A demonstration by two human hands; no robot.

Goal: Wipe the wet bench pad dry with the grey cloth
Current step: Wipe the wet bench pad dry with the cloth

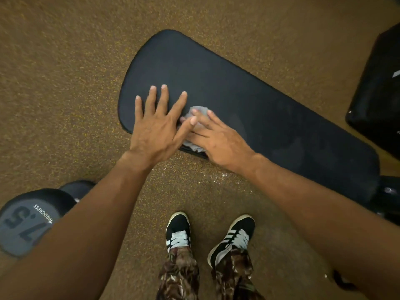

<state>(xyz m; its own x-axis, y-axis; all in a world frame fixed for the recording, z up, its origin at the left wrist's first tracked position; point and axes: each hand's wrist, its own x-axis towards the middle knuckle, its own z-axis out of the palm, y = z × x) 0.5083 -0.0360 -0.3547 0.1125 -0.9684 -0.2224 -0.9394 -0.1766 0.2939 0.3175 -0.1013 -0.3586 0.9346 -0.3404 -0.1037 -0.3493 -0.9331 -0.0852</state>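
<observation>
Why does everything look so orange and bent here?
Head view: dim warm light tints the floor orange-brown; the wide lens bows the pad and swells the near forearms; a faint pale sheen lies on the pad right of the cloth; the left hand and right hand look slightly soft.

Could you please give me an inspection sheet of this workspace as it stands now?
Surface: black bench pad, faint dull patches toward its right end.
Job's things: grey cloth crumpled on the pad near its front edge.
Clutter: dumbbell marked 7.5 on the floor, lower left.
Hands: left hand flat on the pad, fingers spread; right hand presses the cloth.
Cables: nothing seen.
Surroundings: speckled brown floor; black equipment at right.
</observation>
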